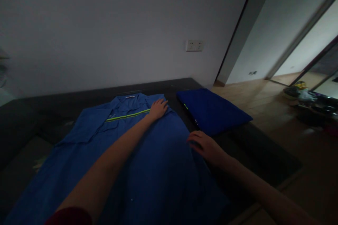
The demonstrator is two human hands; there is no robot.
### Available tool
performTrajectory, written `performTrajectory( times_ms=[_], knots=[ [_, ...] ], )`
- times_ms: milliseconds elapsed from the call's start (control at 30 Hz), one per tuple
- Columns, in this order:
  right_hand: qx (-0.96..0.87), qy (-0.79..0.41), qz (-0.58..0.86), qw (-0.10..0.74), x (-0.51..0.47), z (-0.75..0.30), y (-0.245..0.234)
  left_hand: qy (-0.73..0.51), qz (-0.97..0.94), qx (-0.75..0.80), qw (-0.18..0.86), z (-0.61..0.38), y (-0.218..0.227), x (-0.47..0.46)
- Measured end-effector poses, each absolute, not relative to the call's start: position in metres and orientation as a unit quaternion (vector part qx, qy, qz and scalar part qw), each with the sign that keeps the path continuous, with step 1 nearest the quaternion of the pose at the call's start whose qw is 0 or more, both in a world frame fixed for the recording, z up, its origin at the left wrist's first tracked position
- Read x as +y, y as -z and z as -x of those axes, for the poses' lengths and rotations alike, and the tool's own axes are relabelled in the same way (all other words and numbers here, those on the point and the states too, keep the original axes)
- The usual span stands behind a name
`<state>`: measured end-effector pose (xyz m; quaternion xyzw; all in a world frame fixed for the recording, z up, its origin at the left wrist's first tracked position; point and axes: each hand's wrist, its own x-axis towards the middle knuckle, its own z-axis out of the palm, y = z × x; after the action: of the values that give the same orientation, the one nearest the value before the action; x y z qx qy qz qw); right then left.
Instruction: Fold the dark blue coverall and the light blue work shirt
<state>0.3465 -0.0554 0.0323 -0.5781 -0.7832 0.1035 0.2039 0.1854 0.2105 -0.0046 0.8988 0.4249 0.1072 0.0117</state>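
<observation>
A blue work shirt with a yellow-green stripe across its chest lies spread over a dark surface, collar away from me. Its left sleeve is laid over the front. My left hand rests flat on the shirt near the shoulder on the right side, fingers stretched out. Lower down, my right hand is at the shirt's right edge with its fingers apart and slightly bent; nothing shows in them. Just beyond it lies a folded darker blue garment.
The dark padded surface runs along a pale wall with a double socket. Past its right end are a wooden floor and a pile of mixed items. The scene is dim.
</observation>
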Motion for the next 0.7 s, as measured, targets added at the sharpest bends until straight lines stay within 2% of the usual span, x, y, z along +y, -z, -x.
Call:
performTrajectory(
  times_ms=[167, 367, 533, 700],
  knots=[
    [-0.788, -0.134, 0.579, 0.161, -0.144, -0.356, -0.017, -0.062, -0.877, 0.472, 0.056, -0.197, 0.030, 0.223],
    [-0.804, -0.105, 0.573, 0.120, -0.185, -0.362, 0.003, -0.030, -0.873, 0.482, 0.071, -0.197, 0.037, 0.228],
    [-0.798, -0.060, 0.584, 0.135, -0.201, -0.364, 0.019, -0.041, -0.874, 0.481, 0.055, -0.196, 0.037, 0.223],
    [-0.791, -0.027, 0.582, 0.187, -0.208, -0.369, 0.015, -0.067, -0.872, 0.484, 0.041, -0.195, 0.033, 0.223]
  ],
)
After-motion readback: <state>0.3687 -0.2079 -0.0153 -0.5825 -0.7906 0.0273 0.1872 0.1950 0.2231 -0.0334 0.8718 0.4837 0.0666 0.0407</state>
